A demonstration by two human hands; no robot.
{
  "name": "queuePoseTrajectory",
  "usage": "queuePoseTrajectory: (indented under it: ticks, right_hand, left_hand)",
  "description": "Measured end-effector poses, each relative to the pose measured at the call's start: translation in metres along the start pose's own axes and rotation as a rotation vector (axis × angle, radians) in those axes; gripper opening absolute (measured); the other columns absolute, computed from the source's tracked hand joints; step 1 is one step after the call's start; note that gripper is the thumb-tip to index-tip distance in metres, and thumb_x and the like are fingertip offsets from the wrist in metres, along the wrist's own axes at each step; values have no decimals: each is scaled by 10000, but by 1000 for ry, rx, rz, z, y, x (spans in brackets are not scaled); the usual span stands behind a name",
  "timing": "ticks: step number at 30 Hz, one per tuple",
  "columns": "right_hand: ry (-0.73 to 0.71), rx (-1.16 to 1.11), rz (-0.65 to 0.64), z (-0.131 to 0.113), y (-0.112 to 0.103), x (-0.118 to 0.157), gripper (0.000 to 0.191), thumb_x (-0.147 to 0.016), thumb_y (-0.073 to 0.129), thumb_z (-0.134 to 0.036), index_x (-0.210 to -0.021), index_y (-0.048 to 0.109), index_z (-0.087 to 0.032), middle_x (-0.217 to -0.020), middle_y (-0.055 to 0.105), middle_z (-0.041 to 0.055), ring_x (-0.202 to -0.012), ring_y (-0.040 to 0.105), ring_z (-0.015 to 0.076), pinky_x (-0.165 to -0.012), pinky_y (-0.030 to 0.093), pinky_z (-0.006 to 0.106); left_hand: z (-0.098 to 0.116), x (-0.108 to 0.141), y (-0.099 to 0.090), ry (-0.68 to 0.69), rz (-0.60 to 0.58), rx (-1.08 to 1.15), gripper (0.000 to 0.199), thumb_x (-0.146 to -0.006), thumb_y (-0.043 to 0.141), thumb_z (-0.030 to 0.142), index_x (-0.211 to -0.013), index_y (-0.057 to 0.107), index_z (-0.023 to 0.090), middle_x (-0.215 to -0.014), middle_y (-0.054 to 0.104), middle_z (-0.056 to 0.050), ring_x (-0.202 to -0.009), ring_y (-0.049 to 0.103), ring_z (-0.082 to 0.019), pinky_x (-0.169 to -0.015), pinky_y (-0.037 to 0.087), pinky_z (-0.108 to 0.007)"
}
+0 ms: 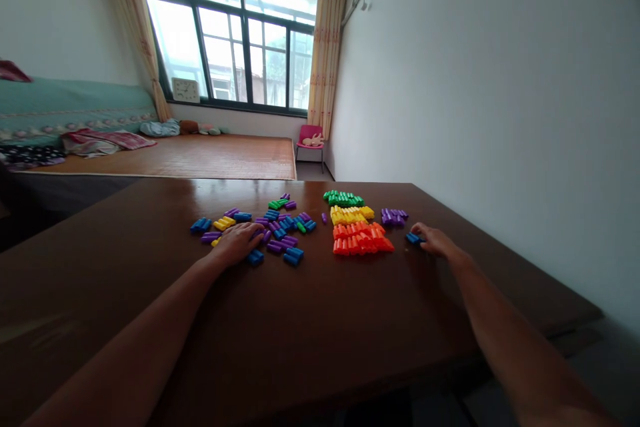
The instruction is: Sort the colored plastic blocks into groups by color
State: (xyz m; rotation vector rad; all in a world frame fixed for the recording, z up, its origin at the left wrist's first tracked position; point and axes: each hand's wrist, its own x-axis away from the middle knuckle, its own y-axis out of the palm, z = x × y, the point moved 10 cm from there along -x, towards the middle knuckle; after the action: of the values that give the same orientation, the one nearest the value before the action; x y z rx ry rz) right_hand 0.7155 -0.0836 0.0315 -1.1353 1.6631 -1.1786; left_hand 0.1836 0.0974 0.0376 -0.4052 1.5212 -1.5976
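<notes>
My right hand (434, 241) is at the right of the brown table, its fingers closed on a small blue plastic piece (413, 239) at the tabletop. My left hand (237, 243) lies over the left side of a loose mix of ribbed plastic pieces. Its fingers are curled on a purple piece (258, 233), and the fingertips are partly hidden. Around it lie blue pieces (293, 255), yellow pieces (223, 223) and green pieces (278, 203). Between the hands, pieces sit grouped by colour: orange (361, 240), yellow (349, 215), green (344, 199) and, nearer my right hand, purple (394, 217).
The brown table (300, 333) has its right edge close to a white wall (480, 93). Beyond its far edge stand a bed with a woven mat (225, 155) and a pink chair (311, 135). One purple piece (324, 218) lies alone between the mix and the groups.
</notes>
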Motion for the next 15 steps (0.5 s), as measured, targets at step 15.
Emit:
queuePoseTrajectory:
  ticks: [15]
  right_hand:
    - [240, 61, 254, 7, -1, -1, 428, -817, 595, -475, -1165, 632, -228, -1176, 673, 106, -1108, 596, 271, -885, 478, 375]
  left_hand:
    - [9, 3, -26, 8, 92, -46, 412, -909, 405, 454, -1204, 636, 282, -1261, 628, -56, -1183, 558, -260, -1022, 404, -379]
